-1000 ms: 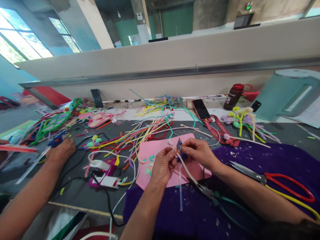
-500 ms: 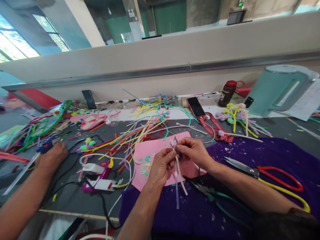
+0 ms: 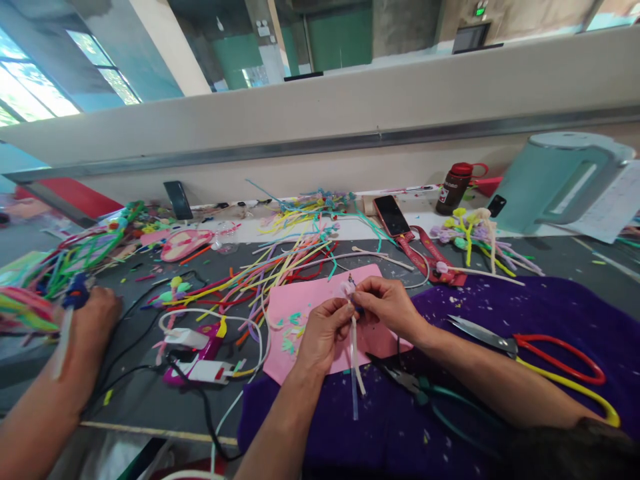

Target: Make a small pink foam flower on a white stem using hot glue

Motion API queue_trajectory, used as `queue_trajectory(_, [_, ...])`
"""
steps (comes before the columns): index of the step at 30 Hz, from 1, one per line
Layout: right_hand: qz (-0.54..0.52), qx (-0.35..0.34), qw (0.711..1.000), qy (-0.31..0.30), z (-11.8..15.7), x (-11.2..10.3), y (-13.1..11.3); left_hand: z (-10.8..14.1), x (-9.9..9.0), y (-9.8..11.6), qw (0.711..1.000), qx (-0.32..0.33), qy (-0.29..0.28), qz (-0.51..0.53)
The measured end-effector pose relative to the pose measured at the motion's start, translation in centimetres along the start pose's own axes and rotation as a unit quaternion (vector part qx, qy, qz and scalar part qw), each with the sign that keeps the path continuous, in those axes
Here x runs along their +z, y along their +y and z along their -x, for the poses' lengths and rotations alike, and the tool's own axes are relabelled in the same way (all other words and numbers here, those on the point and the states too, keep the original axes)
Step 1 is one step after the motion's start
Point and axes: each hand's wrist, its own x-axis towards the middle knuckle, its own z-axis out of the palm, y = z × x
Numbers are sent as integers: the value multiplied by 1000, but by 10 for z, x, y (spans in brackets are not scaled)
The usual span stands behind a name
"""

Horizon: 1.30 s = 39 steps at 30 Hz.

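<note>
Above a pink sheet [image 3: 300, 300], my left hand [image 3: 325, 332] and my right hand [image 3: 385, 303] meet at their fingertips. My left fingers pinch a cream stem [image 3: 360, 377] that hangs down below them. A small pale pink-purple flower piece [image 3: 347, 288] shows at the top of the pinch. My right thumb and fingers are closed at a dark blue object [image 3: 358, 308], mostly hidden behind the fingers. From it a clear glue stick [image 3: 355, 393] points down beside the cream stem.
Pliers [image 3: 410, 381] and red-yellow scissors [image 3: 515, 345] lie on purple cloth [image 3: 450, 297]. Another person's hand [image 3: 95, 320] with a blue tool [image 3: 76, 291] is at the left. A power strip [image 3: 215, 343], pipe cleaners [image 3: 280, 257], phone [image 3: 391, 215], bottle [image 3: 454, 190] and kettle [image 3: 555, 180] stand around.
The cream stem's lower end has swung left, closer to the clear glue stick. My hands have barely moved. The other person's hand and blue tool have shifted left.
</note>
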Motion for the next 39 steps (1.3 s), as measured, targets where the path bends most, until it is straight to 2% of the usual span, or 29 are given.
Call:
queue_trajectory(11, [-3,-14,1000,-8,0,-1,4,-2,-1,5,997,1,33,70])
queue_trajectory(16, [-11,-29,999,-12,-1,0,3,-1,0,3,998,9,15,60])
queue_trajectory(20, [-76,31,996,-36,-1,0,6,0,0,0,999,14,-8,39])
queue_trajectory(23, [-115,70,990,-44,-2,0,8,0,-1,0,999,12,0,36])
queue_trajectory(31, [-131,120,982,-56,-5,-2,11,4,2,3,997,59,44,-35])
queue_trajectory(39, [-157,147,974,-70,-5,-3,13,5,1,3,995,64,55,-47])
